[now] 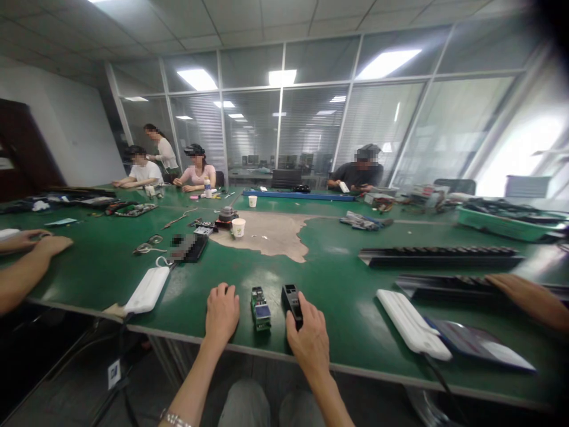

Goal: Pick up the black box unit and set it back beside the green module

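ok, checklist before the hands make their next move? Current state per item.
1. Right grip on the black casing: ok, thumb and fingers at its sides.
2. Left grip free: cannot tell, something dark shows at its fingers.
3. Circuit board between the hands, untouched: ok.
4. Board and casing apart: ok, bare green table between them.
5. Nearer paper cup away from both hands: ok, it stands farther back on the brown sheet.
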`<action>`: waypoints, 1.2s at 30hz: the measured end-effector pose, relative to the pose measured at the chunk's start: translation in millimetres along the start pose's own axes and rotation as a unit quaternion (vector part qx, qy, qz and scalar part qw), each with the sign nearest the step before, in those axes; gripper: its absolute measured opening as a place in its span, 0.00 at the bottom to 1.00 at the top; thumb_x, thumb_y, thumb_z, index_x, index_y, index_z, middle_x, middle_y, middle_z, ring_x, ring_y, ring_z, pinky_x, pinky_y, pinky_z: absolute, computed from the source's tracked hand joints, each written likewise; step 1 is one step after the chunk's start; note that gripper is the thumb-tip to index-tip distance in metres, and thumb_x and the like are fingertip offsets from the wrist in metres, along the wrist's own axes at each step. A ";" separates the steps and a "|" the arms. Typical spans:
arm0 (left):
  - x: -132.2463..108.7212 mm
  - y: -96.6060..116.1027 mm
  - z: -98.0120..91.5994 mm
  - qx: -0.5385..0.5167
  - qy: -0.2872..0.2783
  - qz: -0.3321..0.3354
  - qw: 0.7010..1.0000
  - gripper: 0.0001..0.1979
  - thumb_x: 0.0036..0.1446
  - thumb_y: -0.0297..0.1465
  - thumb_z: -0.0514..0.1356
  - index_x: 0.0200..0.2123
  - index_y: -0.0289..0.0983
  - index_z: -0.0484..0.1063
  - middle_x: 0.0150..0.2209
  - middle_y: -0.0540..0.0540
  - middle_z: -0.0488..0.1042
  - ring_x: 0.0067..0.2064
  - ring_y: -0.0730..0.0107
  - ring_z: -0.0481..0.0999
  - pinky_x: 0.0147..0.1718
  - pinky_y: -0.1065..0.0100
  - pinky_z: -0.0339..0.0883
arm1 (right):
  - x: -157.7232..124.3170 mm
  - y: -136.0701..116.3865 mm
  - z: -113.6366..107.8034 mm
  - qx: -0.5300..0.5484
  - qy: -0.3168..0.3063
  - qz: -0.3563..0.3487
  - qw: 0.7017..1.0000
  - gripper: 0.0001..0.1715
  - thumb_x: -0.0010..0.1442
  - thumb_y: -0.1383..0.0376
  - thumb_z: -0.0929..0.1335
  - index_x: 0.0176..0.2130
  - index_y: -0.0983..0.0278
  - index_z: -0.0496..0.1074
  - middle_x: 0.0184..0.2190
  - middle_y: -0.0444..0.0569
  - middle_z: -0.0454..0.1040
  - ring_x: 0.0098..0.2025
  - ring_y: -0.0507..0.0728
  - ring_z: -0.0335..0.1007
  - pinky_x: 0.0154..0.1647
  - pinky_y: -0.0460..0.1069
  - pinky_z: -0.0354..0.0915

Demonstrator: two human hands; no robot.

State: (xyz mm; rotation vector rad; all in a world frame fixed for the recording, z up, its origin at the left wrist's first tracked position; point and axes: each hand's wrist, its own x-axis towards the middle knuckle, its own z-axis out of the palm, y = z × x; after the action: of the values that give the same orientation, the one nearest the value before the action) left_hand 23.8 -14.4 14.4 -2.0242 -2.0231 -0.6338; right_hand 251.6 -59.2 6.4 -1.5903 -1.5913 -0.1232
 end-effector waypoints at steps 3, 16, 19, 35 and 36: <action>-0.3 0.9 -3.5 -0.004 -0.010 -0.010 1.000 0.15 0.66 0.34 0.53 0.53 0.40 0.71 0.52 0.41 0.67 0.51 0.58 0.65 0.50 0.59 0.61 | 0.2 -1.2 0.6 -0.003 0.001 -0.003 1.000 0.31 0.64 0.59 0.62 0.63 0.66 0.63 0.50 0.57 0.73 0.49 0.64 0.65 0.52 0.58 0.63; 12.4 8.9 -17.5 0.026 -0.036 -0.017 0.999 0.10 0.64 0.28 0.51 0.44 0.39 0.71 0.46 0.40 0.67 0.48 0.57 0.65 0.44 0.60 0.61 | 0.6 -18.7 -10.5 -0.008 0.058 -0.028 0.998 0.36 0.64 0.52 0.64 0.64 0.68 0.60 0.61 0.62 0.65 0.61 0.68 0.58 0.59 0.64 0.58; 8.6 8.8 -16.0 0.011 -0.017 -0.021 1.000 0.10 0.64 0.29 0.51 0.43 0.38 0.71 0.44 0.40 0.66 0.47 0.57 0.64 0.45 0.59 0.61 | 4.5 -39.6 -18.3 -0.017 0.068 -0.071 0.995 0.35 0.64 0.52 0.64 0.65 0.63 0.61 0.65 0.58 0.59 0.66 0.69 0.51 0.63 0.66 0.52; 7.2 -0.8 -11.4 -0.024 -0.011 -0.013 1.000 0.13 0.63 0.31 0.54 0.49 0.40 0.72 0.47 0.41 0.67 0.50 0.58 0.64 0.48 0.60 0.61 | 28.9 -96.6 -16.5 0.039 -0.047 -0.024 0.998 0.24 0.63 0.61 0.63 0.56 0.67 0.71 0.48 0.57 0.75 0.51 0.63 0.69 0.54 0.56 0.64; 7.0 -1.1 -11.5 -0.026 -0.011 -0.014 1.000 0.13 0.63 0.32 0.54 0.49 0.40 0.72 0.47 0.41 0.67 0.50 0.58 0.64 0.48 0.60 0.61 | 27.7 -102.9 -14.8 0.031 -0.058 -0.025 0.998 0.24 0.63 0.62 0.63 0.55 0.66 0.72 0.47 0.56 0.76 0.50 0.63 0.70 0.53 0.56 0.65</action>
State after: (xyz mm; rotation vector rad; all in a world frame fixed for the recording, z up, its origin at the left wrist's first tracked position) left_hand 20.7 -13.1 27.5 -2.0433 -2.0716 -0.6796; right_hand 175.7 -65.7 82.5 -1.5333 -1.7089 -0.0087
